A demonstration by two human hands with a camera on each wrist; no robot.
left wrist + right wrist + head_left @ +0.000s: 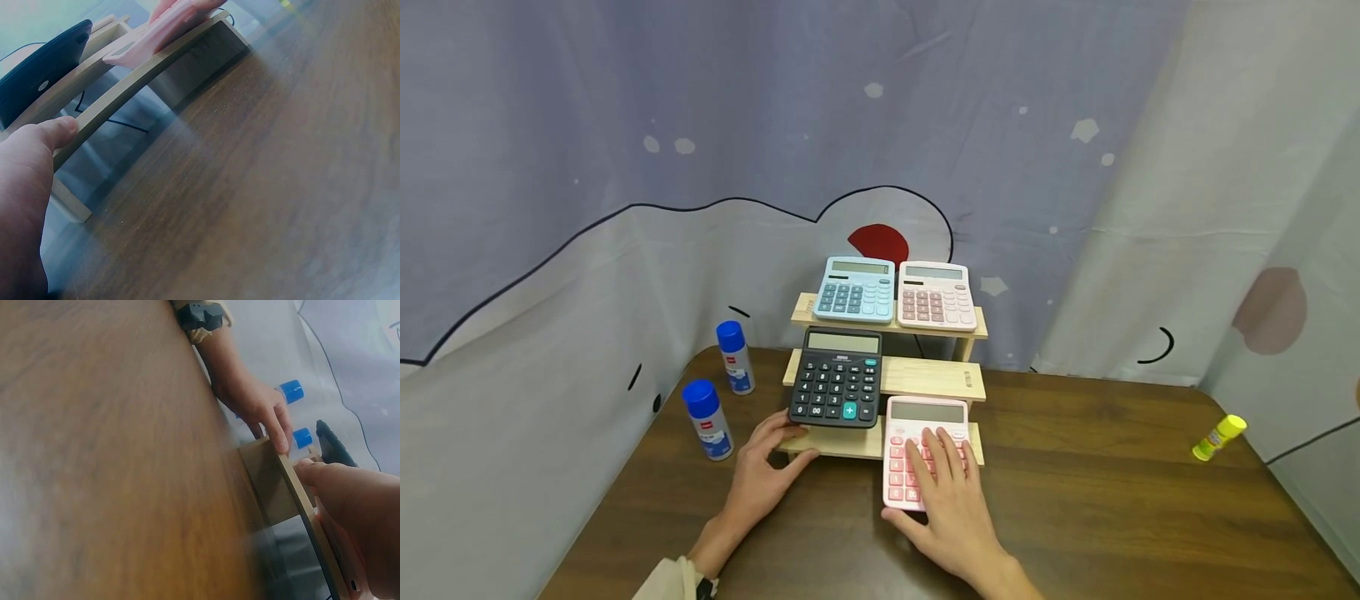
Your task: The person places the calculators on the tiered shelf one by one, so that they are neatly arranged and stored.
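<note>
A three-tier wooden stand (842,443) holds several calculators. My left hand (765,467) grips the left end of its lowest board; the thumb (59,129) lies on the front edge and the fingers reach back near the black calculator's (835,379) lower left corner. That calculator leans on the middle tier. On the lowest tier, a pink calculator (895,454) tilts back under my right hand (955,508). Its fingers lie straight over the keys, with the thumb by the lower left corner, hiding part of the keypad. A blue calculator (854,287) and a pale pink calculator (935,293) share the top tier.
Two spray cans with blue caps (702,398) (730,336) stand left of the stand. A yellow glue stick (1219,438) is at the table's right edge. Behind the brown table (1097,483) hangs a patterned curtain (760,100).
</note>
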